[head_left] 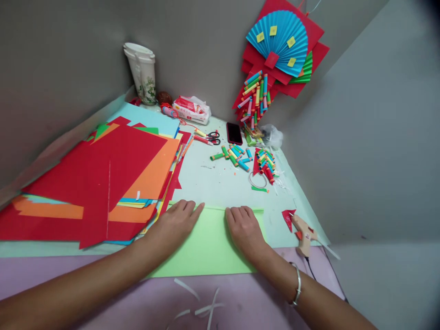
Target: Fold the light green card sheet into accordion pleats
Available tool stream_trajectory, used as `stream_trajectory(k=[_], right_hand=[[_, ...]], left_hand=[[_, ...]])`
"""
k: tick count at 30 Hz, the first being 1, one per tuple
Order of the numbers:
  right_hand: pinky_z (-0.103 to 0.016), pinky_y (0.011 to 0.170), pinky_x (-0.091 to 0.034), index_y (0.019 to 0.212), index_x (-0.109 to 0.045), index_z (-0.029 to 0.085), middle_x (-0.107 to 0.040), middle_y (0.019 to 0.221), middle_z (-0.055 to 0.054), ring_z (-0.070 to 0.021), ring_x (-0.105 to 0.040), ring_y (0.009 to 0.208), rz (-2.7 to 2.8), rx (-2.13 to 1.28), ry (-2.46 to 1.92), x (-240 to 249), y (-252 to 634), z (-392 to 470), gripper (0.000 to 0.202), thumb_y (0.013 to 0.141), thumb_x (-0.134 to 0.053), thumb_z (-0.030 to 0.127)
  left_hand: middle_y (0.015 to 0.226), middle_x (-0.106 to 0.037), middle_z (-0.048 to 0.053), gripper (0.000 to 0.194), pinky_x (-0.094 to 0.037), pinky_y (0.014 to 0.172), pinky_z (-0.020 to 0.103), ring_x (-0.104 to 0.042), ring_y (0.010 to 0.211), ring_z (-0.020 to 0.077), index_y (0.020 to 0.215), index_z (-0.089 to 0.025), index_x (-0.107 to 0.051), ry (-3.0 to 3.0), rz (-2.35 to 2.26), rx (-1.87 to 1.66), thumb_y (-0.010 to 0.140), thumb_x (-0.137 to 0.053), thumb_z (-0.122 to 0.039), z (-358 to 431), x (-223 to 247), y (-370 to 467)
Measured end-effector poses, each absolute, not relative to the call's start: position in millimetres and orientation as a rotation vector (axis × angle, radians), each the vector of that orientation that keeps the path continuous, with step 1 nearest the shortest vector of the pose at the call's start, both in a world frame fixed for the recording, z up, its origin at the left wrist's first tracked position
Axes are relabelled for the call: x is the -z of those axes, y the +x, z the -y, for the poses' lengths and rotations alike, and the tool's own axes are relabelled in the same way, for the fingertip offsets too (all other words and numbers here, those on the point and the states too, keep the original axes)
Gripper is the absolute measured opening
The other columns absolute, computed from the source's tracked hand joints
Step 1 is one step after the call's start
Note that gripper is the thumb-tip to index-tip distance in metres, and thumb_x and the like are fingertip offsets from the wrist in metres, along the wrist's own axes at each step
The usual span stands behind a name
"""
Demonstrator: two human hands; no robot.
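A light green sheet of paper [206, 250] lies flat before me, with a narrow folded strip along its far edge. My left hand [181, 222] grips the left part of that edge, fingers bent over the fold and thumb side stretched along it. Towards the right end, my right hand [244, 227] has its fingers curled down on the same folded edge. Both hands are closed on the paper, and their fingertips are partly hidden. A bracelet [297, 284] circles my right wrist.
Stacked coloured paper [92, 169] covers the left side. Right of the sheet rests a glue gun [304, 233] with its cord. Farther back are small paper rolls [237, 156], scissors [213, 137], a phone [234, 134] and a tissue pack [192, 109]. A red paper decoration [278, 46] hangs at the wall.
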State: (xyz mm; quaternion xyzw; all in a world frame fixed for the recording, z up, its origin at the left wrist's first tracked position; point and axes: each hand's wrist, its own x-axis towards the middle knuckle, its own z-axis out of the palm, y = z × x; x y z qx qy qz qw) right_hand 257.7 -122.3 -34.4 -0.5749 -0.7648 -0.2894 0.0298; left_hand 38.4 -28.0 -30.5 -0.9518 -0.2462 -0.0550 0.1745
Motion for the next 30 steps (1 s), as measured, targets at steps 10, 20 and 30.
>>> stream_trajectory(k=[10, 20, 30], right_hand=[[-0.039, 0.081, -0.038, 0.089, -0.059, 0.015, -0.055, 0.076, -0.005, -0.0211, -0.045, 0.069, 2.357, 0.867, -1.933, 36, 263, 122, 0.025, 0.086, -0.045, -0.005], [-0.036, 0.076, -0.035, 0.078, -0.053, 0.019, -0.051, 0.07, -0.004, -0.0213, -0.042, 0.066, 2.287, 0.92, -2.03, 35, 283, 131, 0.029, 0.08, -0.044, -0.008], [-0.036, 0.074, -0.033, 0.076, -0.052, 0.019, -0.05, 0.069, -0.004, -0.021, -0.041, 0.065, 2.258, 0.912, -2.086, 36, 287, 134, 0.029, 0.078, -0.044, -0.009]], left_hand=[[0.092, -0.064, 0.008, 0.059, -0.046, 0.067, 0.033, -0.06, 0.086, 0.0232, 0.14, -0.018, -0.056, -2.645, 0.688, 0.23, 0.086, -0.044, 0.005, 24, 36, 39], [0.092, -0.064, 0.008, 0.061, -0.047, 0.067, 0.032, -0.06, 0.086, 0.023, 0.14, -0.019, -0.057, -2.608, 0.684, 0.235, 0.085, -0.044, 0.006, 24, 39, 38], [0.093, -0.064, 0.01, 0.062, -0.047, 0.059, 0.032, -0.061, 0.086, 0.0241, 0.14, -0.017, -0.056, -2.626, 0.679, 0.277, 0.084, -0.046, 0.006, 21, 41, 39]])
